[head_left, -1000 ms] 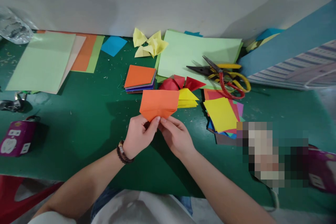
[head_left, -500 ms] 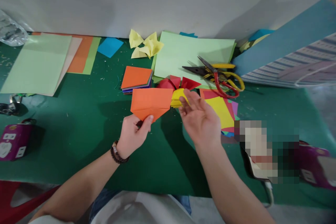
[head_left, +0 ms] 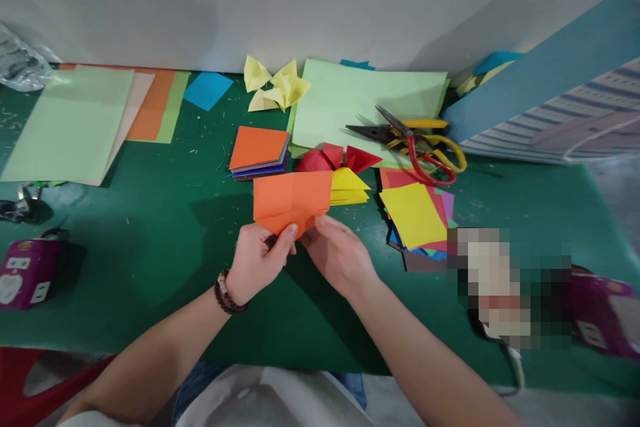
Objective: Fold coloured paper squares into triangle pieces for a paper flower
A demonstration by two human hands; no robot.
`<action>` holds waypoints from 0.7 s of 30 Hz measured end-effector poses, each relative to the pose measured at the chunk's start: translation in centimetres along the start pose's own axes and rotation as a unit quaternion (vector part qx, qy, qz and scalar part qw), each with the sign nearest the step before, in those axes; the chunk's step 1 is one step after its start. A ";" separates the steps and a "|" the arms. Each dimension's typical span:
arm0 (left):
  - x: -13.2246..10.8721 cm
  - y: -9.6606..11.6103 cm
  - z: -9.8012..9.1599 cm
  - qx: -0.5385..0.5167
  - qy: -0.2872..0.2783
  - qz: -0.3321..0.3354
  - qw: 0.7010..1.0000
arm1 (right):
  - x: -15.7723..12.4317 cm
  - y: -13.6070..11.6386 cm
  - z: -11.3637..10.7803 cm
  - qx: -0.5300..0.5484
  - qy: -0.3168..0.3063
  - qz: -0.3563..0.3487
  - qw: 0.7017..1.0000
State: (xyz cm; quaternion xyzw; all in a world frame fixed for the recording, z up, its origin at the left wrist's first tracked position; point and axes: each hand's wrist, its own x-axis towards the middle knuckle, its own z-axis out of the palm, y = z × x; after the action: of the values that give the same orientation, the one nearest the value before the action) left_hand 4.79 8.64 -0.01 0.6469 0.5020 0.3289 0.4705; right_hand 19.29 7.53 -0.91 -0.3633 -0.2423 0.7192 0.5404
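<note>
Presently the left hand (head_left: 263, 257) pinches the folded orange paper (head_left: 293, 197) at its six-o'clock tip; the right hand (head_left: 345, 257) meets its slanted edge at five o'clock, whether pinching I cannot tell; the paper extends toward twelve, long axis nine to three

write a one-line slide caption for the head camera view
Left hand pinches a folded orange paper, right hand at its edge, over a green table with scissors farther back.

red-handled scissors (head_left: 412, 151) touching yellow-handled pliers (head_left: 426, 123), keys (head_left: 20, 208) near a purple box (head_left: 31, 273), clear crumpled plastic (head_left: 21, 61) beside the wall (head_left: 150, 0)
</note>
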 end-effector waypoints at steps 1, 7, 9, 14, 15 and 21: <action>0.0 0.0 -0.1 -0.008 0.000 -0.006 1.000 | 0.1 -0.7 -0.4 0.001 0.018 -0.002 1.000; -0.1 -0.1 0.2 -0.095 -0.013 -0.065 0.993 | 0.4 -3.5 -2.6 -0.032 0.110 -0.060 0.992; 0.0 0.1 0.4 -0.131 -0.030 -0.095 0.986 | 0.3 -3.3 -2.6 -0.084 0.095 -0.049 0.991; 0.1 1.4 -1.3 -0.077 -0.174 -0.137 0.972 | -0.4 -3.2 -2.2 -0.261 0.059 -0.023 0.963; -0.3 1.8 -1.9 -0.017 -0.200 -0.120 0.972 | -0.8 -3.2 -2.3 -0.290 0.073 -0.021 0.954; -5.5 1.9 -2.4 0.289 -0.025 0.166 0.942 | -4.9 -1.0 -3.5 -0.448 0.141 0.015 0.883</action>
State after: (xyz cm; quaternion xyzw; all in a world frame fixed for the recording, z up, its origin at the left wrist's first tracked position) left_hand 1.73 3.97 2.88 0.8373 0.4489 0.2271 0.2143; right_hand 23.41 2.98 -1.09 -0.6677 -0.4543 0.4835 0.3376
